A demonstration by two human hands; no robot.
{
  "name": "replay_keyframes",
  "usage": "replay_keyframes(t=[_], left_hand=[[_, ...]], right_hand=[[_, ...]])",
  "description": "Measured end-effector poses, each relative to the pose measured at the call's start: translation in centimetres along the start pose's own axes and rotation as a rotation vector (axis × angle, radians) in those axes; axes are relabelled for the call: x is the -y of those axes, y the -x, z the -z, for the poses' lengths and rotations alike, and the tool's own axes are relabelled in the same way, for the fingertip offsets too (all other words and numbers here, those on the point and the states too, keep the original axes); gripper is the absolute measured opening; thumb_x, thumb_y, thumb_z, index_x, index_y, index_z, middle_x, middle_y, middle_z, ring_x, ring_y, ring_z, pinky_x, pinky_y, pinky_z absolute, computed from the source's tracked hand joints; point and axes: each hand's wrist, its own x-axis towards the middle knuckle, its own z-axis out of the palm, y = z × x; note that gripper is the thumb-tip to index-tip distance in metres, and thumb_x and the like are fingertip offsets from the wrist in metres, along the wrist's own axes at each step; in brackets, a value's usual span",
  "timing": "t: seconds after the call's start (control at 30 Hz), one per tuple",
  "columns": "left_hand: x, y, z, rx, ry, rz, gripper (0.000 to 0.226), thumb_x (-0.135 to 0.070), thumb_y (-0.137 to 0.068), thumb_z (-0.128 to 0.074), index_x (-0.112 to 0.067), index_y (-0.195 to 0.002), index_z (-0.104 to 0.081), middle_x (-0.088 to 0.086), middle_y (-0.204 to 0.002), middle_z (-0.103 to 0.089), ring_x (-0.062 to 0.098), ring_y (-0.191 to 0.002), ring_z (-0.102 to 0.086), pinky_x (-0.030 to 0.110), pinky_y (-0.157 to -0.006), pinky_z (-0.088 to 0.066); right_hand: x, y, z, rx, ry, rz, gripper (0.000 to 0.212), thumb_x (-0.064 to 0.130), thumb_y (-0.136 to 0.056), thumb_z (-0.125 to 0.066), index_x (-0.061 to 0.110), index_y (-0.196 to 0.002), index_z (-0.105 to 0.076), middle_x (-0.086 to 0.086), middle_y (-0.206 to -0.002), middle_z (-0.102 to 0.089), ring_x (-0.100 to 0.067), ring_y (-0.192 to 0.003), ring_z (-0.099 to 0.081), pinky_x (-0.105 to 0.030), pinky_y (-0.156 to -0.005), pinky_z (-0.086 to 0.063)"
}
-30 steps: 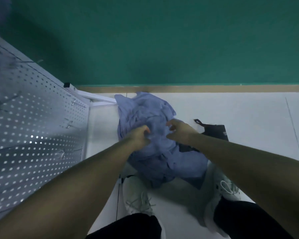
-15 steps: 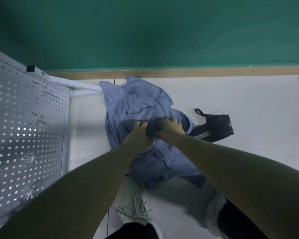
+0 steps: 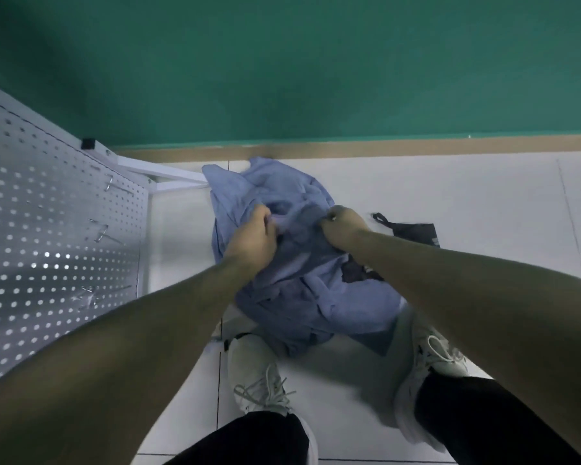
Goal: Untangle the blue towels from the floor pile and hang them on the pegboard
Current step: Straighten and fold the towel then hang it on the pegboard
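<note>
A crumpled pile of blue towels (image 3: 299,286) lies on the white floor between my feet and the wall. My left hand (image 3: 252,239) grips a fold at the pile's upper left, fingers curled into the cloth. My right hand (image 3: 344,226) pinches a fold at the upper right, a short stretch of towel taut between the two hands. The white pegboard (image 3: 47,236) stands at the left with several metal hooks (image 3: 103,231) sticking out, none carrying a towel.
A black bag (image 3: 413,231) with a loop lies on the floor right of the pile, partly under the towels. My white shoes (image 3: 259,370) stand just below the pile. The green wall and tan baseboard (image 3: 383,149) run behind.
My hands, close together half a second ago, have drawn apart, spreading a fold of towel between them. The view has shifted, with the pile now nearer the wall and pegboard foot.
</note>
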Motion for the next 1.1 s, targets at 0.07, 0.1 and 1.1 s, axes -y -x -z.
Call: replay_keyframes(t=[0.07, 0.1, 1.1], left_hand=[[-1.4, 0.3, 2.4, -0.109, 0.149, 0.076, 0.013, -0.028, -0.107, -0.037, -0.017, -0.1, -0.037, 0.015, -0.091, -0.056, 0.031, -0.082, -0.056, 0.045, -0.077, -0.044], [-2.1, 0.3, 3.7, -0.143, 0.215, 0.09, 0.012, -0.028, -0.107, -0.037, -0.017, -0.101, -0.037, 0.014, -0.092, -0.056, 0.03, -0.083, -0.055, 0.042, -0.077, -0.043], [-12.3, 24.5, 19.2, -0.563, 1.341, 0.191, 0.005, -0.016, -0.09, -0.071, -0.015, -0.086, -0.069, 0.001, -0.089, -0.072, 0.018, -0.087, -0.065, 0.031, -0.081, -0.054]], right_hand=[[1.5, 1.9, 1.9, -0.117, -0.032, 0.062, 0.029, 0.015, -0.104, -0.041, 0.003, -0.125, -0.057, -0.02, -0.124, -0.062, -0.032, -0.108, -0.057, -0.03, -0.083, -0.039], [1.9, 2.5, 2.6, -0.144, -0.065, 0.079, 0.025, 0.017, -0.104, -0.041, 0.007, -0.12, -0.057, -0.019, -0.115, -0.064, -0.03, -0.097, -0.057, -0.029, -0.076, -0.039], [5.0, 34.3, 11.4, -0.094, -0.701, 0.411, 0.029, 0.022, -0.082, -0.083, 0.022, -0.072, -0.055, 0.001, -0.066, -0.067, -0.011, -0.055, -0.059, -0.022, -0.053, -0.047]])
